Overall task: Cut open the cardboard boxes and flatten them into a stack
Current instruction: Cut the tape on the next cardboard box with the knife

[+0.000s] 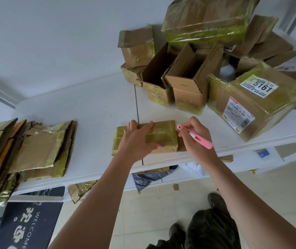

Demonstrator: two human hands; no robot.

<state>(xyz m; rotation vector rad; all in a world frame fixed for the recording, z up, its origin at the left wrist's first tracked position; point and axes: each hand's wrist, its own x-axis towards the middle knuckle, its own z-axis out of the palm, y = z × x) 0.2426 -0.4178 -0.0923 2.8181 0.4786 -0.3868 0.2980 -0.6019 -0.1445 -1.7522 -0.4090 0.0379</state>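
Note:
A small flat cardboard box (163, 135) wrapped in yellowish tape lies near the front edge of the white table (89, 108). My left hand (136, 139) presses flat on its top with fingers spread. My right hand (194, 139) grips a pink box cutter (200, 138) at the box's right end; the blade tip is hidden. A stack of flattened boxes (26, 155) lies at the table's left end, hanging over the front edge.
Several taped and open boxes (185, 81) are piled at the back right, a large labelled one (255, 101) closest to my right hand. Cardboard scraps (79, 190) and a grey bag (147, 178) lie under the table. A dark welcome mat (28, 225) covers the floor at left.

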